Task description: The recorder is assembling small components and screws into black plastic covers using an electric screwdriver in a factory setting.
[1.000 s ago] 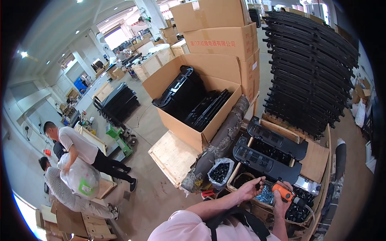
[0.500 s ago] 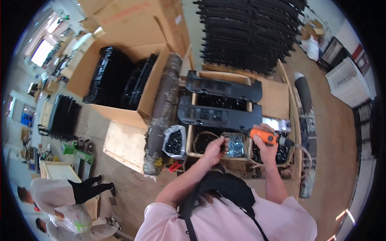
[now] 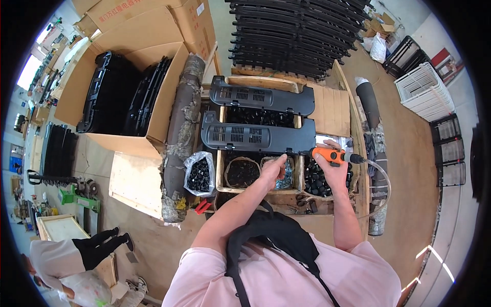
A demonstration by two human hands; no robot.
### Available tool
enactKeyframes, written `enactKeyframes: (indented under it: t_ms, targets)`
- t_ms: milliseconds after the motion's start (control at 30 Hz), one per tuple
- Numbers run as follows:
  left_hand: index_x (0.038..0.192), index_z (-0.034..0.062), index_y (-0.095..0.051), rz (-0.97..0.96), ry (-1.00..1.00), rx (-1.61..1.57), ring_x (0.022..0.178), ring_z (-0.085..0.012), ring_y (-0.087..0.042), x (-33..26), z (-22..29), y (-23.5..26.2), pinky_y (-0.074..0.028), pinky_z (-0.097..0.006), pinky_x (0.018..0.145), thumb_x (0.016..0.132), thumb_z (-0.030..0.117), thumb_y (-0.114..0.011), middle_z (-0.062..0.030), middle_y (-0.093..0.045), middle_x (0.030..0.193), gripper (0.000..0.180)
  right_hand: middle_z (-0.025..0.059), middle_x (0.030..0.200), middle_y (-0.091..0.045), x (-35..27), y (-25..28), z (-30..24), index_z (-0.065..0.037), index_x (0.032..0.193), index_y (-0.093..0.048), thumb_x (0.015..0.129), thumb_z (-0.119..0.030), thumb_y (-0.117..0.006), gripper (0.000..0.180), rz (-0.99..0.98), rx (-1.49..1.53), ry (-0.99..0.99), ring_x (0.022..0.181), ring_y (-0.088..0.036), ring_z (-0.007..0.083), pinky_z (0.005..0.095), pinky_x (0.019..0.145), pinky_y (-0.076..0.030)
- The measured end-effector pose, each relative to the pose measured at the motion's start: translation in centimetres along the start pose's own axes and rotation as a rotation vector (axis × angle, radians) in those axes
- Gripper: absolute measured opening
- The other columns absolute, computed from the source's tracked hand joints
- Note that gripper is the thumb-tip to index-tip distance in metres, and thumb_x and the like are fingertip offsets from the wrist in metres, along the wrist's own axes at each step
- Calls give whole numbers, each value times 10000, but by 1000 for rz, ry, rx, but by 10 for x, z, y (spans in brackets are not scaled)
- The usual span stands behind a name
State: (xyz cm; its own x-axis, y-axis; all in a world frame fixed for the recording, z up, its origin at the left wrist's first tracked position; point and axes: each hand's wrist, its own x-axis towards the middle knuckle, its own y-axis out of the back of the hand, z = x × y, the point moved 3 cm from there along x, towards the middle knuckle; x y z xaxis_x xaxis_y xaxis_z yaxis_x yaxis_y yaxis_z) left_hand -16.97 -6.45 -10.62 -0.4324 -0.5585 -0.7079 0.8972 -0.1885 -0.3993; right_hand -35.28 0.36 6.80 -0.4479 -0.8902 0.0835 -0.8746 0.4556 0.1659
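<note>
The right hand has its grip clenched on an orange power screwdriver at the near edge of the front black panel on the counter. The left hand pinches at the screw tray; whether it has picked a screw cannot be told. Fastening appears unfinished.

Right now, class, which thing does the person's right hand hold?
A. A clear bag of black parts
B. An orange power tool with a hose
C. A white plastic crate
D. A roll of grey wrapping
B: the right hand is closed around the orange power tool, with a hose running from its end, just below the black plastic panel, while the left hand reaches over the compartment of small parts.
</note>
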Motion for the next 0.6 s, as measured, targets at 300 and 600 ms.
enactKeyframes:
  t_ms: [300,600]
  targets:
    - [905,60,-627,133,-117,-86,668,-133,-601,16,7,-11,-479,-305,546,944,445,-754,-23,-630,806,408,149,1236,-714,7,-7,12,8,1313,-589,867,-18,-795,492,-31,2,-13,1096,-686,172,334,999,-539]
    - [834,53,-629,175,-162,15,629,-123,-568,12,16,-9,-438,-304,516,956,383,-750,-24,-624,765,372,146,1223,-721,15,-11,11,-3,1296,-610,853,-17,-797,481,-90,-33,-44,1099,-688,175,335,1007,-541]
